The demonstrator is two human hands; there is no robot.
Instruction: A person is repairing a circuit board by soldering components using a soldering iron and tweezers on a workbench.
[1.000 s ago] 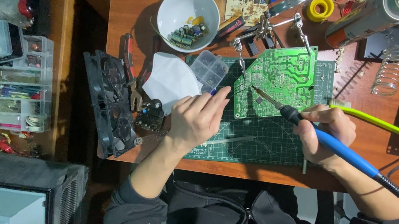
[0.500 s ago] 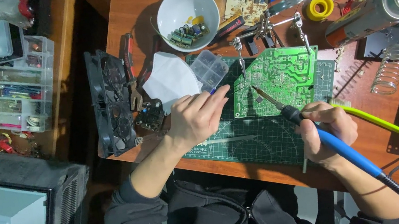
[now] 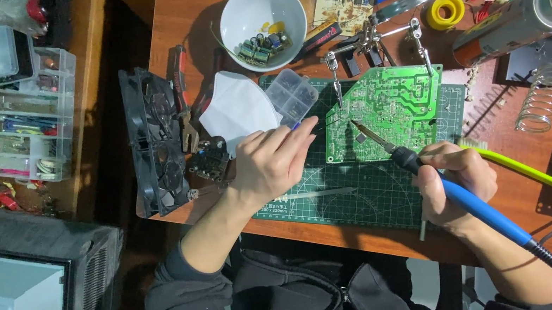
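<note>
Soldering iron on green circuit board

Right hand [image 3: 455, 177] grips the soldering iron [image 3: 450, 185] by its blue handle; the tip is probably hot. Left hand [image 3: 273, 162], curled, pinches something small at the stiff, fragile circuit board [image 3: 394, 107], at 12 o'clock on the cutting mat [image 3: 360, 197].

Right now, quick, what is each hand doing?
Left hand: curled at the edge of the green circuit board, pinching something thin and bluish; what it is cannot be told.
Right hand: closed around the blue soldering iron.

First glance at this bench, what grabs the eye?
The green circuit board at mid-desk on the cutting mat, with the blue-handled soldering iron in the right hand, tip on the board. The left hand rests at the board's left edge. Behind it stands a white bowl of components.
</note>
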